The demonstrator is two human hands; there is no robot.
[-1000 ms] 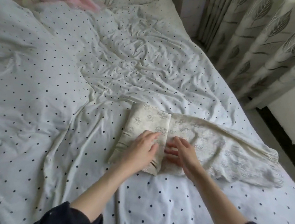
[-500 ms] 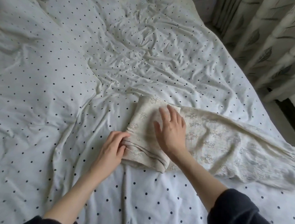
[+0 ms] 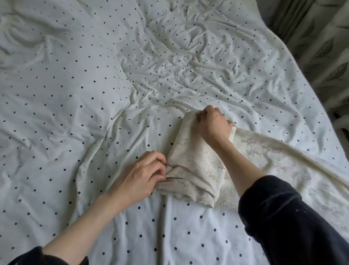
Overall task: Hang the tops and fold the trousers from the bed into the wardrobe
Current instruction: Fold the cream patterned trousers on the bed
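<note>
From the head camera, the cream trousers (image 3: 198, 165) lay on the spotted bed (image 3: 88, 104), partly folded, with the legs trailing right. The left hand (image 3: 143, 176) pinched the near corner; the right hand (image 3: 212, 125) clutched the far one. No wardrobe showed, so folding and stowing looked unfinished.

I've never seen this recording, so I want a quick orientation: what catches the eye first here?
Two hands on the cream patterned trousers, half folded near the middle of the polka-dot bed sheet. The left hand pinches the fold's near corner; the right hand grips its far end. The unfolded part trails right, toward leaf-print curtains.
</note>
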